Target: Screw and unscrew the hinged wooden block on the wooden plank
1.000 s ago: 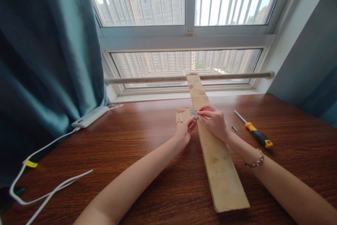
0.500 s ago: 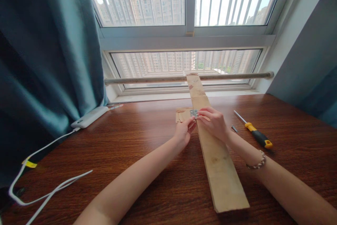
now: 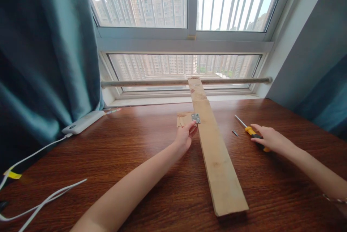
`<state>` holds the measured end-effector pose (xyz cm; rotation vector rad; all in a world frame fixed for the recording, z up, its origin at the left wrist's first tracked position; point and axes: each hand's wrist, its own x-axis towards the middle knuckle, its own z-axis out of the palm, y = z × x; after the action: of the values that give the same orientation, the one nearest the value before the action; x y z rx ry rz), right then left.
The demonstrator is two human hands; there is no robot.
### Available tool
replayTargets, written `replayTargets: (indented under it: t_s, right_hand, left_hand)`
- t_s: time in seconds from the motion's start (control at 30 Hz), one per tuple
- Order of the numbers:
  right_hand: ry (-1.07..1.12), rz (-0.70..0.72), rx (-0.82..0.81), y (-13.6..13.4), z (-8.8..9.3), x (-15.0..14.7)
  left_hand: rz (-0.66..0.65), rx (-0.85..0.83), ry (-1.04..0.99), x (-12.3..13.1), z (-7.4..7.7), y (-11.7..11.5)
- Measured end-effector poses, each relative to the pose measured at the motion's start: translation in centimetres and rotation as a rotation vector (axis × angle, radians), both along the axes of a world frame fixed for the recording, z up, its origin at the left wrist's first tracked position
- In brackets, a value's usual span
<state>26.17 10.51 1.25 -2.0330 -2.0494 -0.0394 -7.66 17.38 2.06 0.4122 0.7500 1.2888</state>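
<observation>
A metal hinge (image 3: 195,118) lies at the left edge of a long wooden board (image 3: 221,163), where a shorter wood piece (image 3: 185,119) juts out to the left. My left hand (image 3: 185,136) pinches the hinge's near edge with thumb and fingertips. Over to the right, my right hand (image 3: 271,139) is over the handle of a yellow and black screwdriver (image 3: 248,130). Thumb and index finger are spread, with part of the handle showing between them; the other fingers are mostly hidden. Screws (image 3: 235,133) lie between the board and the screwdriver.
A white power bank (image 3: 82,121) with a white cable (image 3: 35,153) sits at the left by the blue curtain (image 3: 48,51). The board's far end reaches a horizontal rail (image 3: 151,83) before the window. Everything rests on a brown wooden table (image 3: 130,134).
My right hand has left the hinge and moved right, over the screwdriver handle. My left hand stays at the hinge. The view has shifted slightly, so things appear further left.
</observation>
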Motion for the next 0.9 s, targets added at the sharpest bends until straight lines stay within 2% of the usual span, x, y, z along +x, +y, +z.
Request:
replayTargets:
  t_s: [0.1,0.17,0.23,0.3,0.47,0.53,0.6,0.67,0.77,0.9]
  right_hand:
    - [0.15,-0.028,-0.079,-0.2,-0.9,0.0]
    - [0.458,-0.097,-0.095,0.2,0.1,-0.7]
    - [0.878,-0.098,-0.093,0.7,2.2,-1.6]
    - [1.231,0.008,-0.044,1.0,5.0,-2.8]
    - [1.607,0.423,0.132,0.4,11.8,-7.8]
    - [1.69,0.594,0.186,0.1,13.6,-10.2]
    - [1.711,0.662,0.243,0.1,14.8,-12.3]
    - [1.731,0.633,0.281,0.5,15.3,-13.9]
    - [1.746,0.526,0.295,1.4,14.8,-15.4]
    - [1.514,0.367,0.449,2.2,12.9,-16.1]
  left_hand:
    - [0.006,-0.002,0.002,0.0,0.0,0.0]
    - [0.002,0.004,0.001,0.0,-0.1,0.0]
    - [-0.001,0.007,0.001,0.0,-0.1,0.0]
    - [0.001,0.005,0.003,0.0,-0.2,0.0]
    - [0.004,0.015,0.004,0.0,-0.2,0.0]
    - [0.0,0.017,0.005,0.0,-0.2,0.0]
    - [-0.005,0.016,0.003,0.0,-0.2,0.0]
    - [-0.007,0.015,0.0,0.0,-0.2,0.0]
    - [-0.003,0.011,0.004,0.0,-0.1,-0.1]
    - [-0.009,-0.001,0.003,0.0,0.1,-0.2]
